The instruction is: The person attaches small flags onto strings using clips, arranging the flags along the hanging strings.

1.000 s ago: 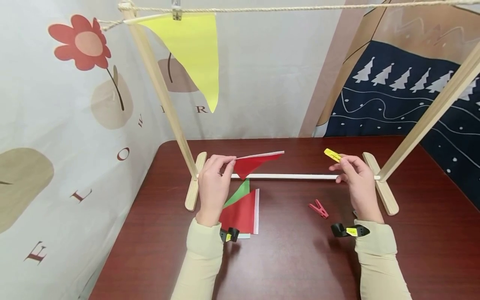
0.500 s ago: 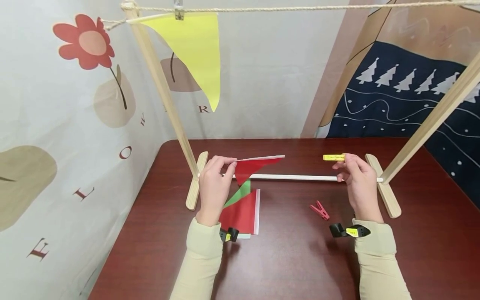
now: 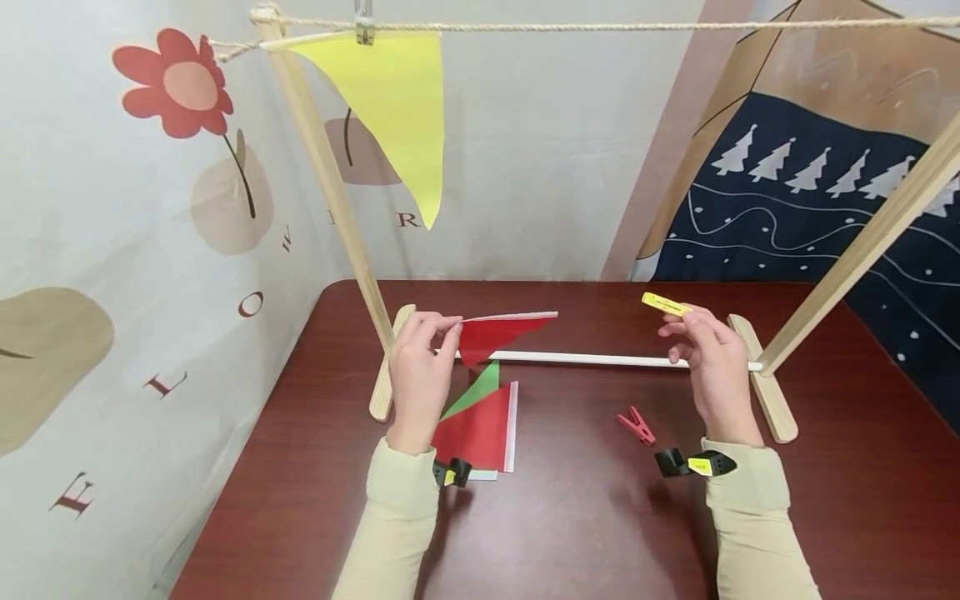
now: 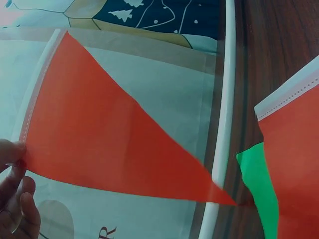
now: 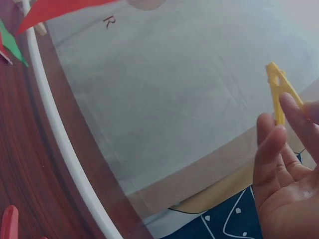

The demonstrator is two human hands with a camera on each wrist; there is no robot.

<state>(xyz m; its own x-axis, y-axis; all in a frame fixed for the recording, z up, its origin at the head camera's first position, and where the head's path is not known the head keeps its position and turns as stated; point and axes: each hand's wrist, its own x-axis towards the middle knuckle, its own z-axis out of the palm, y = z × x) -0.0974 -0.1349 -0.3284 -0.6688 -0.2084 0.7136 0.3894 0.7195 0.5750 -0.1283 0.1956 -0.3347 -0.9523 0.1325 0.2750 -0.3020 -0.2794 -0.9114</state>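
Between thumb and fingers, my left hand (image 3: 422, 371) pinches a red triangular pennant (image 4: 104, 129) by one end of its white top band. The pennant hangs point down, above the table and near the white crossbar. My right hand (image 3: 714, 367) holds a yellow clothespin (image 5: 276, 94) in its fingers, its tip directed left. In the head view this clothespin (image 3: 666, 303) is raised over the crossbar's right part. A yellow pennant (image 3: 401, 108) hangs from the rope (image 3: 600, 27) at the upper left, held by a metal-looking clip (image 3: 364, 32).
Below my left hand lie another red pennant (image 3: 480, 433) and a green one (image 3: 480, 387), overlapping on the table (image 3: 570, 533). A red clothespin (image 3: 637, 426) lies left of my right wrist. Wooden posts (image 3: 322, 167) and the white crossbar (image 3: 585, 358) form the frame.
My left hand has shifted slightly left with the red pennant. The yellow clothespin swung level, then tilted again with its tip raised. The head view has shifted slightly.
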